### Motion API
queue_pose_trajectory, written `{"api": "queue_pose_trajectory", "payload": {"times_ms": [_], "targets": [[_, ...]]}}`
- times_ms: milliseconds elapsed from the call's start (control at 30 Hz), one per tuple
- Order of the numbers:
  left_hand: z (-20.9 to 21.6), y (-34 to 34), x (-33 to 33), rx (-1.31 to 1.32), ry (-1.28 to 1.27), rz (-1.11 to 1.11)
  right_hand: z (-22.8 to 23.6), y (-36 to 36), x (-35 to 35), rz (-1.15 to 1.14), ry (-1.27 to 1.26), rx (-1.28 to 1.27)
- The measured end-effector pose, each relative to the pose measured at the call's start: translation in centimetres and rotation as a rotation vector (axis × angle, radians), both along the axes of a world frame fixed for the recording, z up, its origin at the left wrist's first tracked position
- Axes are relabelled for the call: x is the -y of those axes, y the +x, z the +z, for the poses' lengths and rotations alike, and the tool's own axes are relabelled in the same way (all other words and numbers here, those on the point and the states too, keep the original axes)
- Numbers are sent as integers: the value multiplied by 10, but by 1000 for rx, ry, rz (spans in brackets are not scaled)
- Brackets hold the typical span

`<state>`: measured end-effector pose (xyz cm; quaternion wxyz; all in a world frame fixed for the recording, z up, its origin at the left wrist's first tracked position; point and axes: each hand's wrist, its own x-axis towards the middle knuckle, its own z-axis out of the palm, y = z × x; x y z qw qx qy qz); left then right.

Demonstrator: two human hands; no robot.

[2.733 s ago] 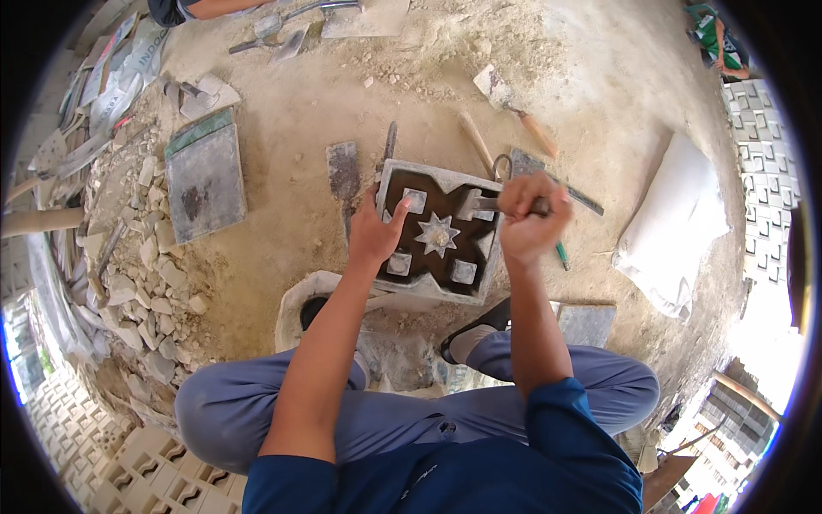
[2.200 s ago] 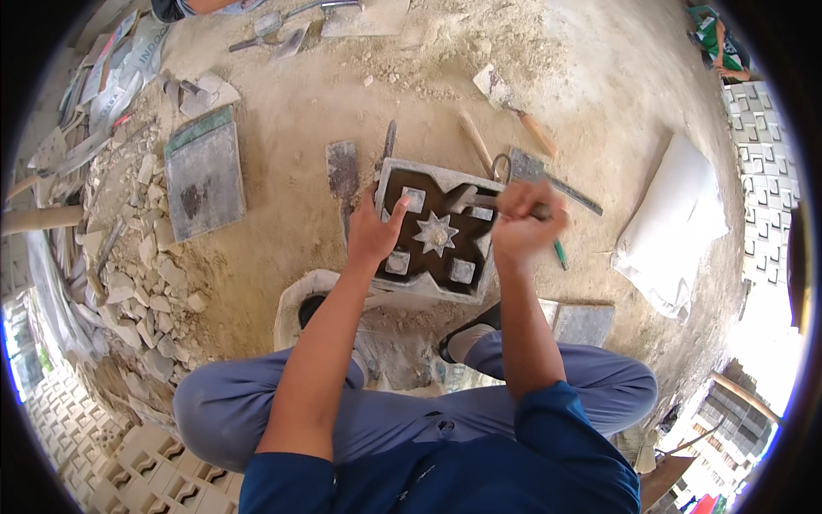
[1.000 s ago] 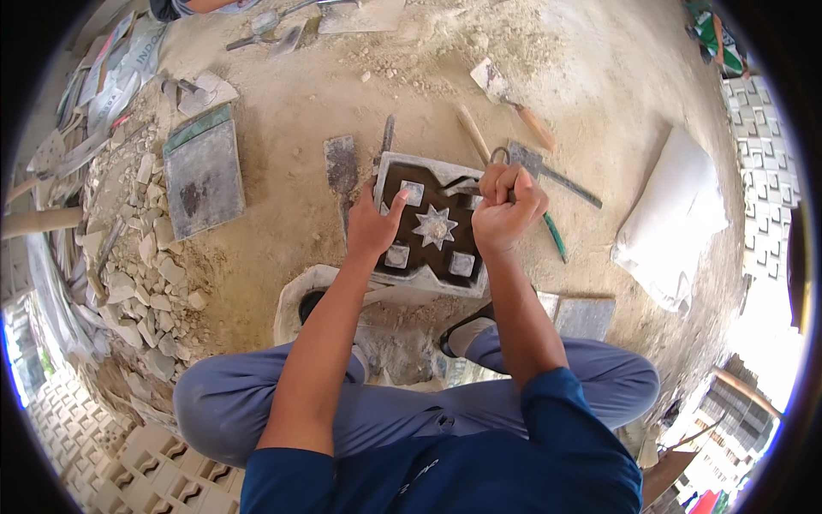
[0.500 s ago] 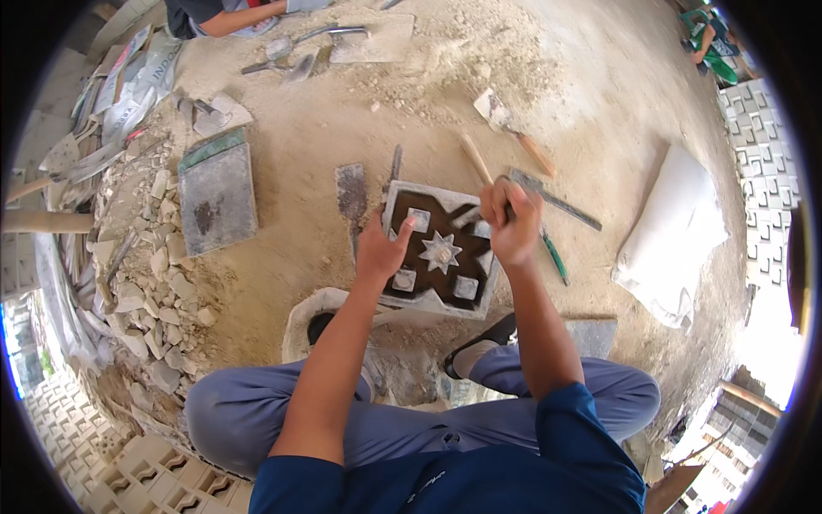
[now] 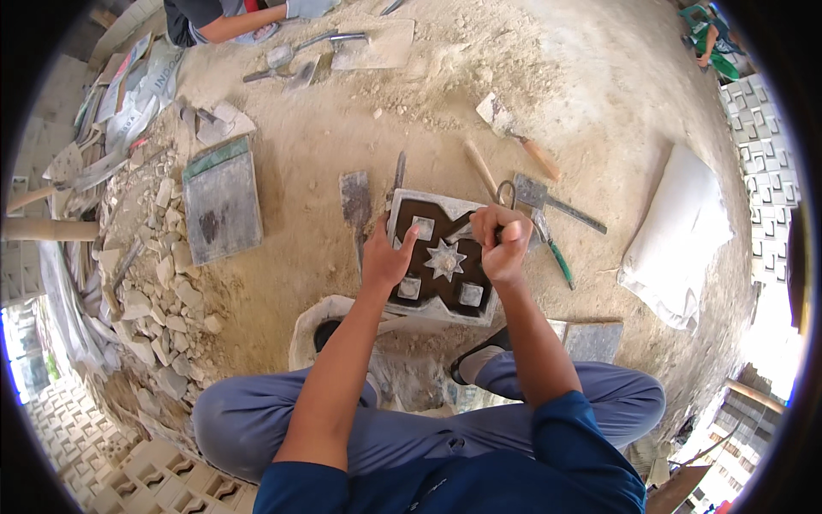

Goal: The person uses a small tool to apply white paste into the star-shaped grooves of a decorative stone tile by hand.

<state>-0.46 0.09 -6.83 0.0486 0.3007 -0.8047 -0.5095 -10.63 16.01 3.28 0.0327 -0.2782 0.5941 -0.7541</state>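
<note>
A square block mould (image 5: 444, 310) lies before my feet, with a pale rim, dark brown recesses, a raised star at its centre and square studs around it. My left hand (image 5: 387, 257) grips its left side, fingers over the outer edge and thumb on top by a stud. At the upper right of the mould my right hand (image 5: 503, 242) is closed in a fist around a small metal tool (image 5: 460, 231). The tool's flat grey end reaches over the brown recess; its handle is mostly hidden in my fingers.
Around the mould lie a flat dark plate (image 5: 355, 199), a wooden handle (image 5: 481, 167), a metal square (image 5: 561, 202), a green-handled tool (image 5: 558, 259) and a trowel (image 5: 539, 158). A slab (image 5: 223, 206) and rubble (image 5: 171, 300) are left, a white sack (image 5: 678, 236) right. Another person's gloved hand (image 5: 310, 7) shows at the top.
My right hand has come down and inward over the mould, toward the star, and its wrist has turned. My left hand keeps its grip. The whole view has shifted slightly.
</note>
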Motion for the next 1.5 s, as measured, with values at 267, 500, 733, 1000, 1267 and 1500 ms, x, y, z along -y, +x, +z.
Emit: {"api": "queue_pose_trajectory", "payload": {"times_ms": [267,500,733,1000,1267,1500], "targets": [[-7,1,-3,-31,-9,-17,-4,8,-11,-205,357,69],[-6,4,-4,-44,-40,23,17,6,-4,-131,193,183],[-3,3,-1,-4,2,18,14,-5,-20,161,32,281],[-4,2,-1,-6,-36,6,18,-1,-18,162,340,119],[-5,1,-4,-44,3,2,13,-5,-18,-13,328,44],[-6,4,-1,-4,-72,11,28,-2,-18,109,421,34]]}}
